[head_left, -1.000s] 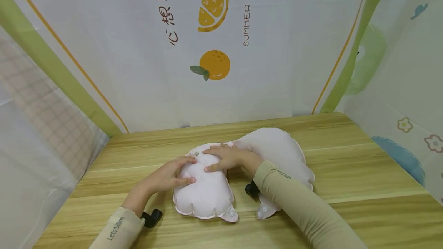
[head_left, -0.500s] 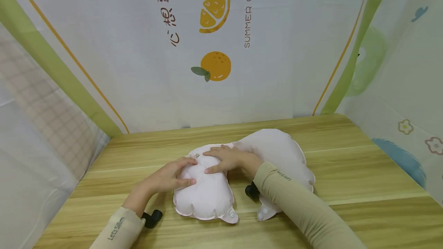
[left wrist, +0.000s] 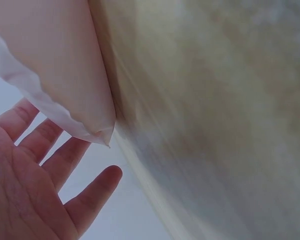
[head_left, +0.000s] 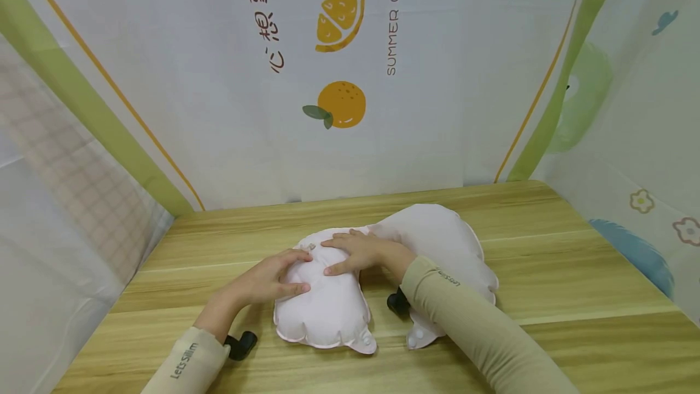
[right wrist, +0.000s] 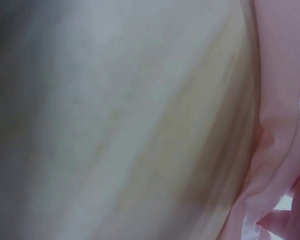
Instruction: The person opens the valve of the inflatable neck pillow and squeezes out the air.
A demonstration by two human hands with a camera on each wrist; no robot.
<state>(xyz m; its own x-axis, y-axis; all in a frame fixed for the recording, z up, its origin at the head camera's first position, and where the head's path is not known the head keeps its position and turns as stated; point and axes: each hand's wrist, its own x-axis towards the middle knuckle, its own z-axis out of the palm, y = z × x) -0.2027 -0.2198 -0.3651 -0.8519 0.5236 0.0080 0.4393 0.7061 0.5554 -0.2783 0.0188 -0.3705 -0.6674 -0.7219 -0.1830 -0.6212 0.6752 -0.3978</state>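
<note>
U-shaped inflatable neck pillow (head_left: 328, 312): flat on the desk (head_left: 558, 260), bend at the far side, both ends towards the person; the left lobe's long axis runs from the bend towards the person.
Valve: a small clear fitting, apparently the air valve (head_left: 312, 247), sits on top of the left lobe, just ahead of the left hand's (head_left: 276, 278) fingertips and just left of the right hand's (head_left: 358, 253); both hands are about equally near, and touching or apart cannot be told.
Left hand: on the lobe's outer side, thumb on top, fingers spread apart along the seam in the left wrist view, clamped on nothing.
Right hand: laid over the lobe's inner edge near the bend, fingers extended and apart, palm down.
Right lobe (head_left: 432, 233): to the right of the right hand, partly under the sleeved right forearm (head_left: 470, 315), which blocks that side.
Snap tabs: left tab (head_left: 363, 342) and right tab (head_left: 421, 338) lie apart across the gap.
Wrist cameras: one black piece (head_left: 240, 345) below the left wrist, another (head_left: 398, 301) in the gap between the lobes.
Backdrop: a curtain printed with an orange (head_left: 341, 104) hangs behind the desk.
</note>
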